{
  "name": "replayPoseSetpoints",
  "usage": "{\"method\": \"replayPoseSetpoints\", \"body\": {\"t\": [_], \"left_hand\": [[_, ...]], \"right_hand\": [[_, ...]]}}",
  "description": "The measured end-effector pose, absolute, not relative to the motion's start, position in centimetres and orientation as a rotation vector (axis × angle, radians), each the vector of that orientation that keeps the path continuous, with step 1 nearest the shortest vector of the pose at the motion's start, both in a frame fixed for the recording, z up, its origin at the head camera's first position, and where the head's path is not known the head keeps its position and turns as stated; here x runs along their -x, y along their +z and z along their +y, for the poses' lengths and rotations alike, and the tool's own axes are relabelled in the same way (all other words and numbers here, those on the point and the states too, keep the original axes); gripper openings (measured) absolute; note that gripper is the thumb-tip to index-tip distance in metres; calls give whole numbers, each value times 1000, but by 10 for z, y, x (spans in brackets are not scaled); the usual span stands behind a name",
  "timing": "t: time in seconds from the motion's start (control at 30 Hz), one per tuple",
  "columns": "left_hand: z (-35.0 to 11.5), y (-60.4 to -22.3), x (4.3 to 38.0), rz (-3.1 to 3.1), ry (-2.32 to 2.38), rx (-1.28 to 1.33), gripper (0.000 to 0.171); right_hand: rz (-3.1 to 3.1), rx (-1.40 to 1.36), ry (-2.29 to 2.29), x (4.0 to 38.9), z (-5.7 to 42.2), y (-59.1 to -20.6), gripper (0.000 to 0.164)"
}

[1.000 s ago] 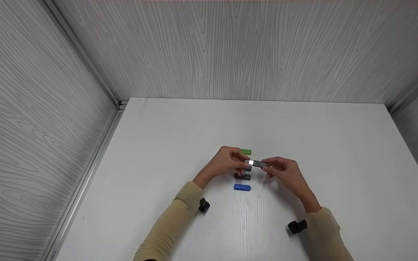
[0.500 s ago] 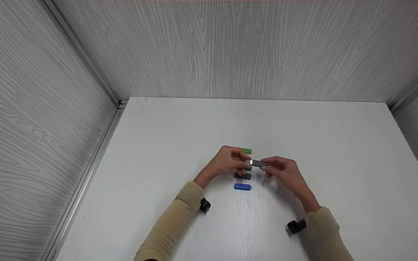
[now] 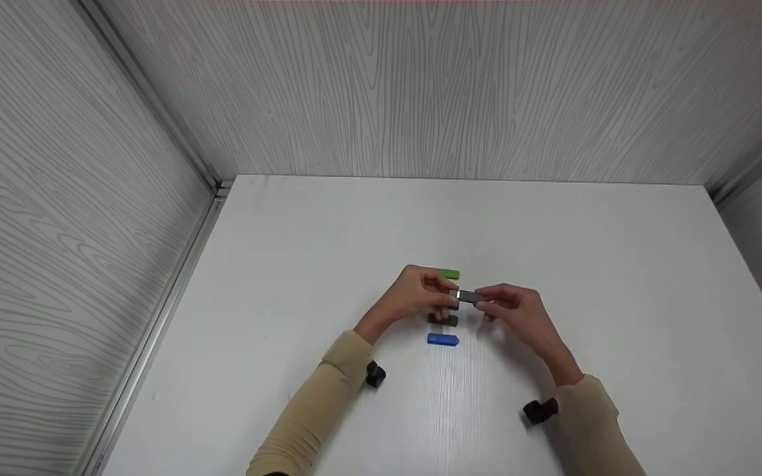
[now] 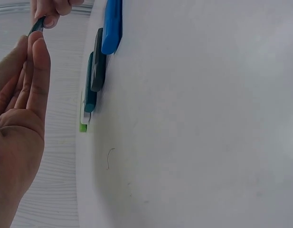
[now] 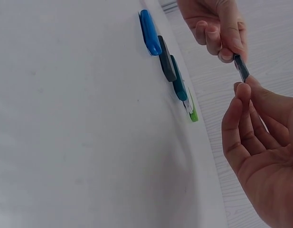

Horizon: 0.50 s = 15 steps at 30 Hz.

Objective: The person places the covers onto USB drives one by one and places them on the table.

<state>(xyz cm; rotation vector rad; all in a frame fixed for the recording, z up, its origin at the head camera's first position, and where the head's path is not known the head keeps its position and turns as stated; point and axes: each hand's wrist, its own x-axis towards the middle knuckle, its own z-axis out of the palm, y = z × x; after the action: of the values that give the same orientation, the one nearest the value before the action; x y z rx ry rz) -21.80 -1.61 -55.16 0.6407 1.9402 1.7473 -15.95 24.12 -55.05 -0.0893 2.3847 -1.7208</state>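
Above the table both hands meet on a dark grey USB flash drive with a thin bright metal strip showing. My left hand pinches its left end between thumb and fingers, which cover that end. From the other side, my right hand pinches the right end of the body. In the right wrist view the drive slants between the two sets of fingertips. Below the hands lies a column of similar sticks: green, teal-blue, dark grey and blue. The left hand partly hides several of them.
The white table extends around the hands, with grey wood-grain panels behind and at the left. A white piece lies between the teal and green sticks. Black wrist cameras sit at the sleeves.
The bright metal part between the hands has shrunk to a thin strip as the drive's body moved slightly left toward the left fingertips. Both hands keep their pinch; the sticks on the table stay put.
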Motion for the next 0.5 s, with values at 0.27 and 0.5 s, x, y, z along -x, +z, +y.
{"method": "replayPoseSetpoints", "body": {"t": [0.27, 0.5], "left_hand": [[-15, -554, 217, 1937, 1764, -618, 24], [-15, -553, 216, 1939, 1769, -632, 25]], "right_hand": [[2390, 101, -1725, 160, 240, -551, 32], [2384, 106, -1741, 162, 239, -549, 29]]}}
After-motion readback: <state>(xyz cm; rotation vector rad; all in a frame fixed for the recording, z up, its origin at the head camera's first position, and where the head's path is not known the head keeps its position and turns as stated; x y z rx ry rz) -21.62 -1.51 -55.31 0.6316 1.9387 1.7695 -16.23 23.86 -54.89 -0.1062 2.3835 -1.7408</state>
